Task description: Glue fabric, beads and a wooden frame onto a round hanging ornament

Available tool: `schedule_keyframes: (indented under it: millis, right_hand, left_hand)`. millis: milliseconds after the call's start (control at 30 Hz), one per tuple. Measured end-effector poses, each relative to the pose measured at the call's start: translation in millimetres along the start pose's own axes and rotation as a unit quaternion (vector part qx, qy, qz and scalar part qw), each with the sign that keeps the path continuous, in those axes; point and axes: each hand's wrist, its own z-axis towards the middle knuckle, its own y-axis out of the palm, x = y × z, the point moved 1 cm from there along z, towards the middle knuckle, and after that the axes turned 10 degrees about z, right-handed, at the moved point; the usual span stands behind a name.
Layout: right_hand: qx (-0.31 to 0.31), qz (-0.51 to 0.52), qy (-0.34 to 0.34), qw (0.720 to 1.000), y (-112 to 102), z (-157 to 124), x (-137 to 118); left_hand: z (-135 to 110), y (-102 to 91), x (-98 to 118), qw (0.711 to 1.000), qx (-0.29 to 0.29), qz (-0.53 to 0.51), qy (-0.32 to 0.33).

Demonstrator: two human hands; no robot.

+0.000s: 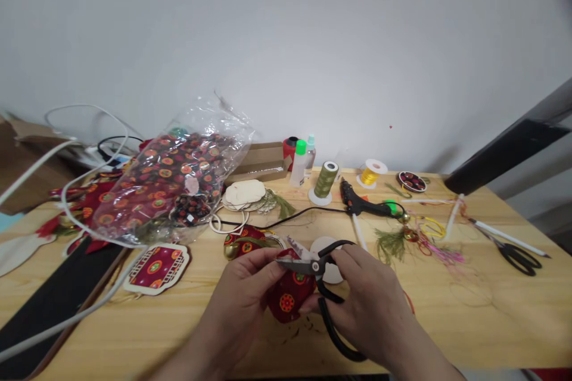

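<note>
My left hand [243, 294] pinches a piece of dark red patterned fabric [288, 300] between thumb and fingers. In my right hand [373, 294] is a pair of black-handled scissors [316, 268], its blades pointing left across the top of the fabric, close to my left fingertips. Whether the blades have fabric between them is hard to see. Behind the scissors lies a pale round disc [330, 259], partly covered. A patterned piece with a gold bell [231, 250] rests just beyond my left hand. Small dark scraps lie on the table below the fabric.
A clear plastic bag of patterned fabric [172, 172] fills the back left, near a fabric-covered plaque [157, 269]. Behind stand a green thread spool [328, 180], a glue gun [361, 199] and a yellow spool [370, 175]. More scissors [518, 257] lie right. A white cable [67, 190] loops at left.
</note>
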Motion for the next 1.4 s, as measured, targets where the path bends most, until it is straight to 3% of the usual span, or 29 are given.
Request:
schedule_keyframes:
  millis: [467,900,1400]
  right_hand:
    - [-0.023,0.007,0.022,0.999,-2.6,0.7,-2.1]
    - [0.003,-0.013,-0.016,1.000,-2.8,-0.7,0.3]
    - [-0.011,-0.037,-0.020,0.999,-4.0,-2.3,3.3]
  left_hand:
    - [0.2,0.4,-2.5,0.999,-0.028,0.038,0.013]
    - [-0.8,0.7,-3.4,0.998,-0.037,0.036,0.023]
    - [-1.6,3.1,-4.1,0.999,-0.031,0.021,0.014]
